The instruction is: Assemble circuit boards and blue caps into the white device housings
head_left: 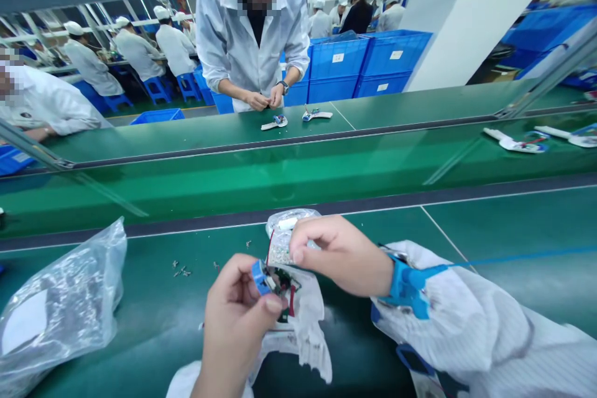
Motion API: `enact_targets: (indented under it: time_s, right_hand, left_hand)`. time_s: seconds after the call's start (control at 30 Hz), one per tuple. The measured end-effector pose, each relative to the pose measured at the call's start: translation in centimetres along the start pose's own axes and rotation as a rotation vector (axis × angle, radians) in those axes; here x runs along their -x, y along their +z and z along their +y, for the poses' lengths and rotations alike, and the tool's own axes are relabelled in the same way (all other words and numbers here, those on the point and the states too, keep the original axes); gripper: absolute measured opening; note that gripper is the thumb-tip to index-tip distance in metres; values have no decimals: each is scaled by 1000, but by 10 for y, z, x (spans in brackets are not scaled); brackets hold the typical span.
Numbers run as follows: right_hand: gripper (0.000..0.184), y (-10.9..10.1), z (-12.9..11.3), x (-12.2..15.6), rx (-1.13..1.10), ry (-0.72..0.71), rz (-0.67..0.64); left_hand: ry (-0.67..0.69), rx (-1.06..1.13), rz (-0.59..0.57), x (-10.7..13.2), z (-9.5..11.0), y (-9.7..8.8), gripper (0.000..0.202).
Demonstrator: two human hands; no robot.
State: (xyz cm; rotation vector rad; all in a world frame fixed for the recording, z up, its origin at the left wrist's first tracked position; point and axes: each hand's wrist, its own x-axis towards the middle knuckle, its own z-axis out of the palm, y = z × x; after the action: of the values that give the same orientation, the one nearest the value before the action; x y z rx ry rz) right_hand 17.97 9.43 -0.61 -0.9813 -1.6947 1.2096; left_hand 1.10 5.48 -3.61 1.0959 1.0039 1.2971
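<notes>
My left hand (236, 317) is closed around a small assembly with a blue part (260, 276) and red wires, thumb pressed on top. My right hand (338, 253) pinches a round white LED board (280, 250) just above it, fingers together. A blue wrist strap (407, 286) with a cord sits on my right wrist. Under both hands lies a white plastic housing (305, 317) on the green bench (153, 317). A clear bag piece (289, 219) lies just behind the board.
A crumpled clear plastic bag (60, 305) lies at the left. Several small screws (181, 270) are scattered on the bench. A person in a white coat (252, 43) works across the green conveyor (280, 174), with white parts (275, 122) before them. More white assemblies (517, 143) ride at right. Blue crates (368, 62) stand behind.
</notes>
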Motion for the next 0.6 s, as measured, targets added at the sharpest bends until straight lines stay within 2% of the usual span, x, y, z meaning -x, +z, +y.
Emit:
enact_targets:
  time_s: [0.07, 0.13, 0.2, 0.27, 0.3, 0.37, 0.47, 0.53, 0.6]
  right_hand:
    - [9, -7, 3, -3, 128, 47, 107]
    - [15, -9, 4, -1, 190, -30, 152]
    - [13, -6, 3, 4, 199, -218, 48]
    - [16, 1, 2, 11, 237, -310, -60]
    - [24, 5, 2, 13, 275, -286, -82]
    - [36, 12, 6, 16, 323, -145, -111]
    - [35, 15, 15, 15, 237, 13, -194]
    - [39, 16, 20, 15, 148, 65, -200]
    - [44, 18, 22, 17, 42, 126, -160]
  left_hand:
    - [-67, 170, 4, -3, -2, 3, 31]
    - [-108, 261, 16, -6, -3, 5, 32]
    - [-139, 273, 33, -9, -3, 6, 32]
    - [-161, 243, 49, -11, -2, 7, 33]
    - [-165, 222, 54, -11, -1, 7, 34]
    - [-161, 170, 45, -10, 4, 7, 34]
    - [-94, -55, 56, -4, 16, 6, 29]
    - [29, -337, 143, 0, 23, 5, 26]
    - [156, -462, 259, 2, 23, 4, 27]
